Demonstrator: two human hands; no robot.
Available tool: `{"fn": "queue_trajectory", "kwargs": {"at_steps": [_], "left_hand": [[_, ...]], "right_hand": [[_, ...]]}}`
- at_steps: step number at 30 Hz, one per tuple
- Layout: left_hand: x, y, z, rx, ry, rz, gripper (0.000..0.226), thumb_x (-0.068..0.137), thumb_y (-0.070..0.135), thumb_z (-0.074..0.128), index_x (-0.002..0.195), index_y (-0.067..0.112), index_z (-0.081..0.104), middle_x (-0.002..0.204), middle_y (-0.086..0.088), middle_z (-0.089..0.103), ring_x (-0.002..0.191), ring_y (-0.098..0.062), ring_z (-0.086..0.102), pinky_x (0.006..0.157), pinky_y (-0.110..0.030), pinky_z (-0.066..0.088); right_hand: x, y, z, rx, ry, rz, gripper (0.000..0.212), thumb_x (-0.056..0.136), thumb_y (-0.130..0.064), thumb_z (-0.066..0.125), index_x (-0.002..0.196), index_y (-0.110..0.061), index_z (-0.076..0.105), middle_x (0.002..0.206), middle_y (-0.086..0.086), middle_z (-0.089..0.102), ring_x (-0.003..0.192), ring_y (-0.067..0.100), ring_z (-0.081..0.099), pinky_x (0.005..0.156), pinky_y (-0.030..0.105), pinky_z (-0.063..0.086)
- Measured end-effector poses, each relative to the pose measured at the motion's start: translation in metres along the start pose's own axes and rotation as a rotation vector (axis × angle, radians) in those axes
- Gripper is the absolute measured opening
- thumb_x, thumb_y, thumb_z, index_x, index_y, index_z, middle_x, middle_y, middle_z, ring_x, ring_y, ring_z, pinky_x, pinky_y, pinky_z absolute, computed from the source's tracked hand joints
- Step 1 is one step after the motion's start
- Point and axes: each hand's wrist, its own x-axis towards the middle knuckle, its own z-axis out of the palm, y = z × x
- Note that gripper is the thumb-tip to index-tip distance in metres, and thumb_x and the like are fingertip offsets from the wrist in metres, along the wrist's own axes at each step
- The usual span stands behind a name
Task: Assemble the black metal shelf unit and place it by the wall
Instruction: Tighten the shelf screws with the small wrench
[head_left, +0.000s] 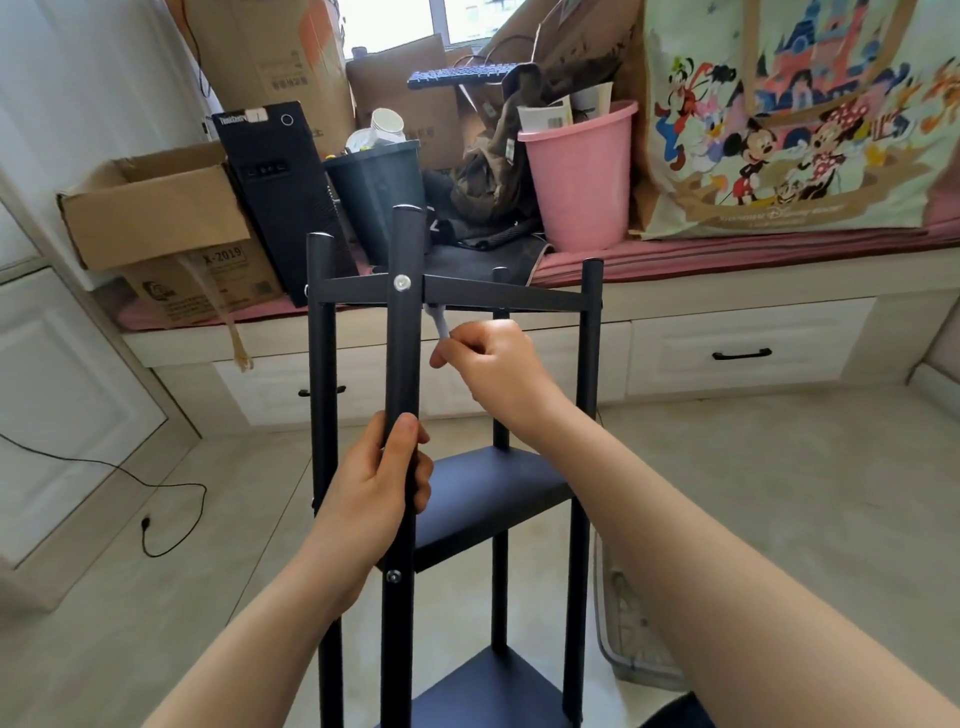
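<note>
Shelf stands upright, posts vertical. Your left hand clamps the near post; your right hand pinches a key at 1 o'clock, nearer the top-frame joint.

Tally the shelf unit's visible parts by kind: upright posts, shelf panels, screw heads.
Upright posts: 4
Shelf panels: 3
Screw heads: 2
Total: 9

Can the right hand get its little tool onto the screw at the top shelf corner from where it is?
Probably yes. The right hand pinches the pale tool just under the top shelf frame, behind the screw post gripped by the left hand; nothing blocks it.
</note>
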Motion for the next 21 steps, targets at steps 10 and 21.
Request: {"fn": "queue_trajectory", "kwargs": {"at_steps": [10,21], "left_hand": [[-0.001,0.001,-0.015,-0.009,-0.005,-0.034,0.034,0.104,0.042,0.039,0.094,0.013,0.053,0.063,0.003,0.051,0.057,-0.014,0.050,0.052,-0.021,0.043],[-0.005,0.003,-0.023,0.001,-0.028,-0.037,0.034,0.105,0.037,0.040,0.096,0.007,0.052,0.060,0.004,0.054,0.057,-0.014,0.053,0.053,-0.020,0.046]], "right_hand": [[0.014,-0.002,0.017,0.021,0.004,-0.096,0.022,0.100,-0.016,0.054,0.097,-0.011,0.075,0.070,-0.004,0.063,0.057,-0.001,0.053,0.060,0.012,0.040],[0.011,-0.011,0.038,-0.041,0.091,-0.229,0.030,0.096,-0.014,0.062,0.066,-0.015,0.066,0.059,-0.004,0.060,0.050,-0.004,0.052,0.057,0.008,0.036]]}}
